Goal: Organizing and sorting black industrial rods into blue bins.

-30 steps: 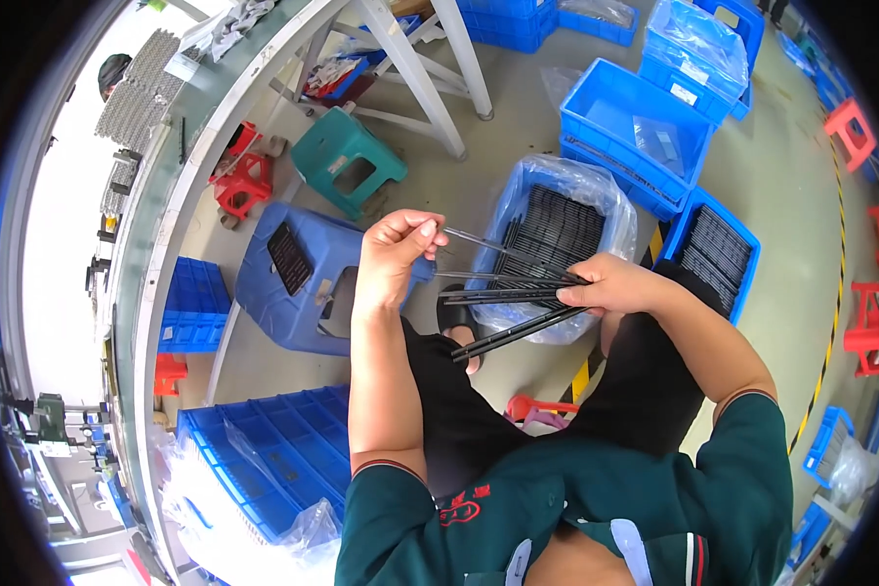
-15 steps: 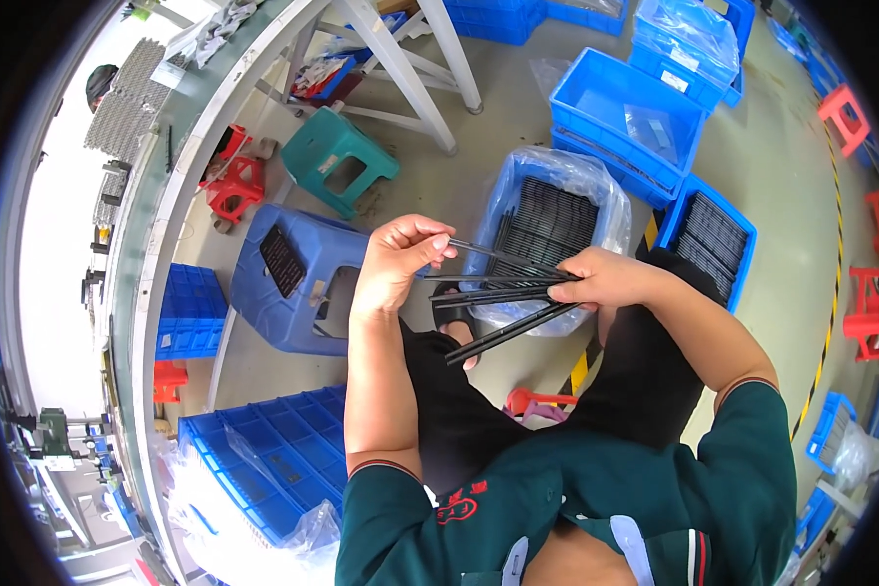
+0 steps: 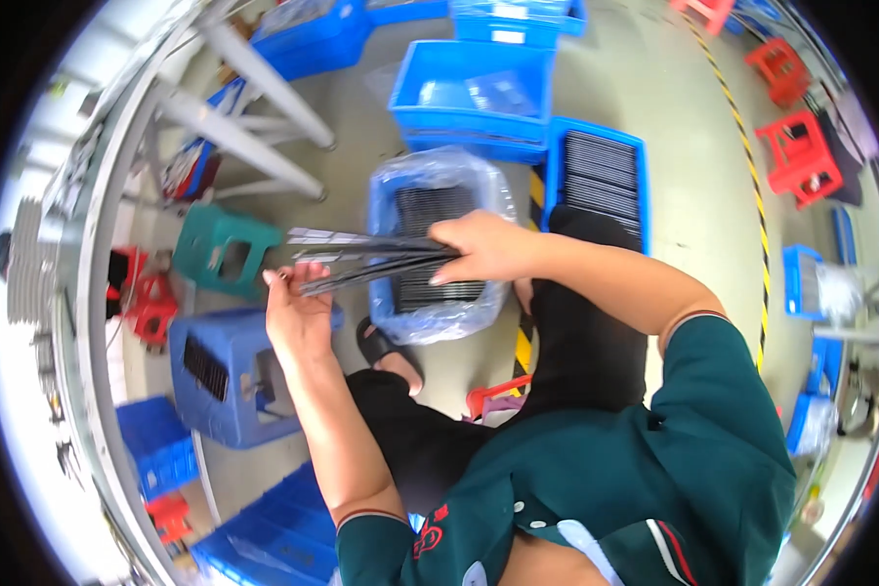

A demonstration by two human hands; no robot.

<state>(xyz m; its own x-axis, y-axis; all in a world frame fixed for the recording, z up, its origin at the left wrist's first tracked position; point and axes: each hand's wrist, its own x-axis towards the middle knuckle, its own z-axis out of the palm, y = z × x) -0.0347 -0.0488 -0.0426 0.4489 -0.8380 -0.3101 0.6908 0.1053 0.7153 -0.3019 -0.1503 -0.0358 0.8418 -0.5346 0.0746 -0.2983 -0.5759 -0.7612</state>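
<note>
My right hand point(image 3: 485, 247) grips one end of a bundle of long thin black strips point(image 3: 366, 259), which fan out to the left. My left hand point(image 3: 298, 315) is under the far end of the bundle, fingers curled around the lowest strip. Both hands hover in front of a blue bin lined with clear plastic point(image 3: 389, 200), which holds stacked black strips. A second blue tray of black strips point(image 3: 601, 176) lies on the floor to its right.
A blue plastic stool point(image 3: 215, 376) stands at my left knee, a green stool point(image 3: 220, 254) beyond it, red stools point(image 3: 801, 161) at the far right. Blue crates point(image 3: 479, 88) sit ahead. A white table leg point(image 3: 264, 83) slants at upper left. Yellow-black floor tape point(image 3: 742, 146) runs to the right.
The view has swung, so the bin now lies ahead. My left hand has dropped from the top strip to beneath the bundle's far end. My right hand still holds the bundle.
</note>
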